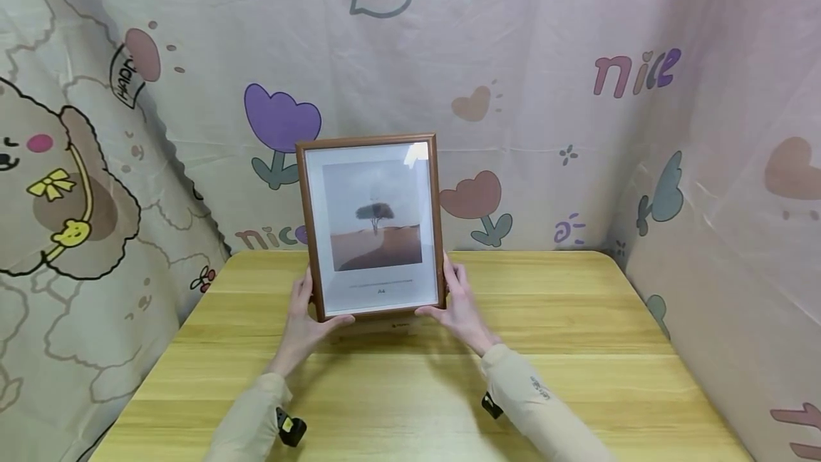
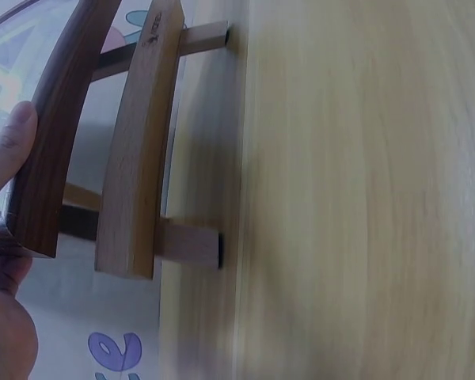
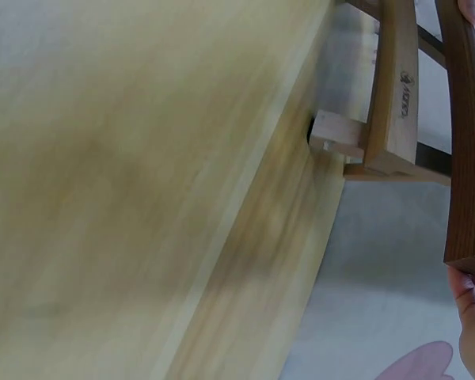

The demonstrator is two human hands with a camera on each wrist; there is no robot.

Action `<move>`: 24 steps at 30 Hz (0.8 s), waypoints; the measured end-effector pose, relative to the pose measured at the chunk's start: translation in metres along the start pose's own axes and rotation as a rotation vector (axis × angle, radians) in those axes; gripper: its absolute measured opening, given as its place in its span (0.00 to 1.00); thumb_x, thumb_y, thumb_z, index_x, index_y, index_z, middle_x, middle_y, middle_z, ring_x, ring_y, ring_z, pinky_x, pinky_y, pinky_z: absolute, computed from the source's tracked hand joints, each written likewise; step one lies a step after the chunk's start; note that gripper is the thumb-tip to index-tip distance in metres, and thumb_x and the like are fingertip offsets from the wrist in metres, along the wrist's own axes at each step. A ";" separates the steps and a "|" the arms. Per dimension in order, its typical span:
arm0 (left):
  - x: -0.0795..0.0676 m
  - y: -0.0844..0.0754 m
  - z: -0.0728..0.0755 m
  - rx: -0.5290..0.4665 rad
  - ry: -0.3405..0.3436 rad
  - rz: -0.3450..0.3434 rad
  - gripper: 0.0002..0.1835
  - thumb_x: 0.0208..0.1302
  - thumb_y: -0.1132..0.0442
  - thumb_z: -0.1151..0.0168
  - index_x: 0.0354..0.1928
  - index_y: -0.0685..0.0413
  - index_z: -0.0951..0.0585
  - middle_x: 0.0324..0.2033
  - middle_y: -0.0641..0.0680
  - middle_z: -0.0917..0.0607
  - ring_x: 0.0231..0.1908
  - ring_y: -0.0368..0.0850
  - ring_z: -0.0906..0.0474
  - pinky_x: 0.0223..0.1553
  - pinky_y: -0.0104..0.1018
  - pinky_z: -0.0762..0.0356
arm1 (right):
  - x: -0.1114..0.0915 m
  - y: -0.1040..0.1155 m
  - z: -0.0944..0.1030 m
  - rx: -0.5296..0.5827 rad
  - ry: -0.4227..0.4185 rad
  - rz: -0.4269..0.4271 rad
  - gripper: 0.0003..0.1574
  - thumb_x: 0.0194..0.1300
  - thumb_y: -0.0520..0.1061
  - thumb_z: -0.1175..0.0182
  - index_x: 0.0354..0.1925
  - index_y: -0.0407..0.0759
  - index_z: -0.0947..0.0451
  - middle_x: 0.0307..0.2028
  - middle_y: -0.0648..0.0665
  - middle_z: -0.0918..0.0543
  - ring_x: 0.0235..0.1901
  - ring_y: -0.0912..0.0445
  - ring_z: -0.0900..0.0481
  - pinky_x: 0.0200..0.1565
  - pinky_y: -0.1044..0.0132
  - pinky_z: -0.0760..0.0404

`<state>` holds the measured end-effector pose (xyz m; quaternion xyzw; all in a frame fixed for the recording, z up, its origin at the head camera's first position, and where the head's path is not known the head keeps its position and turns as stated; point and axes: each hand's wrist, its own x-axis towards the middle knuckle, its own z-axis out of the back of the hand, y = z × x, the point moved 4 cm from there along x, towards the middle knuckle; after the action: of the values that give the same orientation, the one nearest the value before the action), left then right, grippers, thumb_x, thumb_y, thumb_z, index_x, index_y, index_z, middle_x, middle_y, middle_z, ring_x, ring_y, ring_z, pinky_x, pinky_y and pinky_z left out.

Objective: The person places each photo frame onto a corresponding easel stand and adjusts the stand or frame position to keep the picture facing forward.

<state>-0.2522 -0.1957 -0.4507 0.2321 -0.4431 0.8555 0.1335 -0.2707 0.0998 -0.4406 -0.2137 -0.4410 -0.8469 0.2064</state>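
Note:
A brown wooden picture frame [image 1: 375, 234] with a lone tree print stands nearly upright, slightly tilted, in the middle of the head view. My left hand [image 1: 308, 323] grips its lower left corner, thumb on the front and fingers round the side. At the lower right corner my right hand [image 1: 463, 312] holds it likewise. Below the frame is a wooden stand [image 2: 134, 158] with a curved front bar and short feet on the table; the head view mostly hides it. Both wrist views show a gap between the frame's lower edge and this bar, which bears small dark lettering [image 3: 406, 93].
The light wood table [image 1: 545, 376] has rounded back corners. Printed cloth [image 1: 539, 20] with flowers, hearts and words hangs behind it and along both sides. Small black cameras [image 1: 291, 428] are strapped to the wrists over beige sleeves [image 1: 535, 394].

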 end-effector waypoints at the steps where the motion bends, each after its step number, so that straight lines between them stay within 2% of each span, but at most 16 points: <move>1: 0.000 0.001 0.001 0.007 0.003 0.004 0.71 0.40 0.61 0.15 0.81 0.47 0.56 0.64 0.63 0.33 0.53 0.39 0.35 0.54 0.14 0.40 | 0.000 0.000 -0.002 -0.001 0.001 -0.003 0.77 0.41 0.45 0.17 0.79 0.35 0.53 0.57 0.34 0.31 0.47 0.49 0.27 0.48 0.60 0.18; 4: -0.001 0.003 0.003 0.015 0.009 0.016 0.71 0.41 0.60 0.16 0.82 0.45 0.57 0.64 0.62 0.33 0.52 0.38 0.34 0.53 0.14 0.39 | 0.001 0.000 -0.006 -0.010 0.000 -0.004 0.78 0.41 0.45 0.17 0.79 0.35 0.54 0.57 0.34 0.31 0.48 0.50 0.27 0.49 0.59 0.19; 11: -0.001 0.010 0.006 0.018 -0.006 -0.004 0.71 0.41 0.62 0.15 0.82 0.45 0.56 0.62 0.63 0.31 0.49 0.29 0.36 0.51 0.11 0.41 | 0.000 0.000 -0.014 -0.019 -0.003 0.000 0.78 0.41 0.45 0.18 0.79 0.35 0.55 0.58 0.33 0.32 0.51 0.47 0.26 0.57 0.52 0.20; 16: -0.002 0.014 0.006 0.026 -0.003 0.000 0.70 0.42 0.62 0.16 0.81 0.46 0.56 0.63 0.63 0.31 0.52 0.37 0.33 0.54 0.15 0.39 | -0.001 -0.002 -0.019 -0.029 -0.005 -0.005 0.78 0.41 0.46 0.18 0.80 0.37 0.56 0.59 0.33 0.32 0.54 0.46 0.26 0.61 0.49 0.22; 18: -0.002 0.016 0.005 0.026 0.000 0.005 0.70 0.42 0.63 0.16 0.81 0.47 0.56 0.63 0.63 0.32 0.54 0.44 0.32 0.58 0.23 0.35 | -0.001 -0.003 -0.021 -0.034 -0.005 -0.008 0.78 0.42 0.46 0.18 0.80 0.37 0.56 0.59 0.33 0.32 0.54 0.46 0.25 0.62 0.49 0.22; 20: -0.003 0.018 0.005 0.025 0.001 0.008 0.70 0.42 0.63 0.16 0.81 0.49 0.56 0.64 0.65 0.33 0.57 0.50 0.31 0.62 0.37 0.32 | -0.001 -0.004 -0.023 -0.038 -0.002 -0.010 0.79 0.42 0.45 0.18 0.80 0.38 0.56 0.58 0.33 0.32 0.54 0.45 0.25 0.63 0.50 0.22; 22: -0.003 0.020 0.005 0.013 0.005 0.013 0.70 0.43 0.63 0.16 0.81 0.49 0.56 0.65 0.66 0.34 0.59 0.55 0.32 0.64 0.51 0.32 | -0.001 -0.005 -0.025 -0.038 0.003 -0.014 0.79 0.42 0.45 0.18 0.80 0.39 0.57 0.58 0.33 0.32 0.54 0.45 0.25 0.62 0.50 0.22; 24: -0.003 0.022 0.004 0.005 0.004 0.012 0.70 0.43 0.64 0.17 0.81 0.51 0.56 0.65 0.67 0.34 0.60 0.59 0.32 0.64 0.61 0.34 | -0.001 -0.006 -0.027 -0.041 0.004 -0.013 0.80 0.41 0.44 0.18 0.80 0.39 0.57 0.58 0.33 0.32 0.53 0.45 0.25 0.62 0.50 0.21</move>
<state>-0.2576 -0.2119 -0.4653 0.2279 -0.4422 0.8579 0.1288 -0.2775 0.0808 -0.4590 -0.2132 -0.4247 -0.8575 0.1974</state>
